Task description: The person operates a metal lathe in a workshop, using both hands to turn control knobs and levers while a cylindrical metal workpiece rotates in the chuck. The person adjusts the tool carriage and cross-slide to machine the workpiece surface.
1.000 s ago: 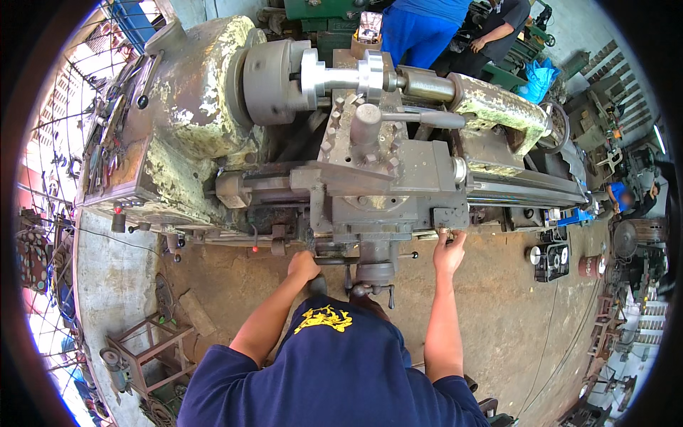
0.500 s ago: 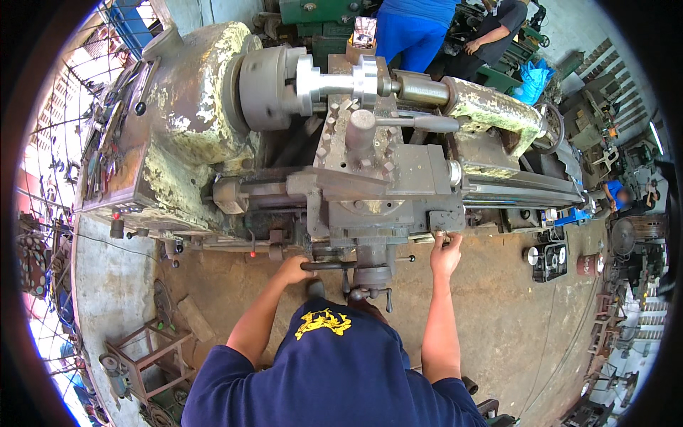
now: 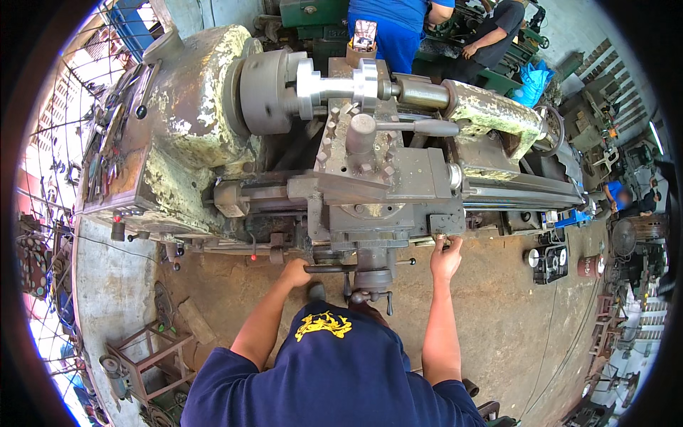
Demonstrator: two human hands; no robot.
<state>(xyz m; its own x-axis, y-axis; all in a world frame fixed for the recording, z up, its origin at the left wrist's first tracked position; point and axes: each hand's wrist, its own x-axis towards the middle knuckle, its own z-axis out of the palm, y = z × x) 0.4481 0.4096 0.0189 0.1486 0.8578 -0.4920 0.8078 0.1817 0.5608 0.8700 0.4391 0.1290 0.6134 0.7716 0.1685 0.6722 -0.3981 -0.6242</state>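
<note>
In front of me stands a large metal lathe, a bright turned workpiece [image 3: 338, 87] held between its grey chuck [image 3: 267, 92] and the tailstock [image 3: 491, 114]. My left hand [image 3: 294, 273] is closed at the left end of a dark handle bar [image 3: 331, 269] below the carriage, its fingertips partly hidden. On the other side, my right hand [image 3: 446, 259] pinches a small knob [image 3: 442, 238] under a dark plate [image 3: 447, 223] at the carriage's right corner. Between the hands hangs a crank handle [image 3: 372, 296]. Above it sits the tool post [image 3: 361, 135] with its long lever [image 3: 420, 127].
Hand tools [image 3: 107, 153] lie on the headstock's left end. A phone [image 3: 365, 32] stands behind the workpiece. Two people work beyond the lathe, one in blue trousers [image 3: 391, 44]. A metal frame stand [image 3: 151, 359] is at lower left, a black crate [image 3: 549, 263] on the right floor.
My hands stay at the same places, with the left hand and handle bar shifted very slightly. Behind the lathe, the person in blue has moved left.
</note>
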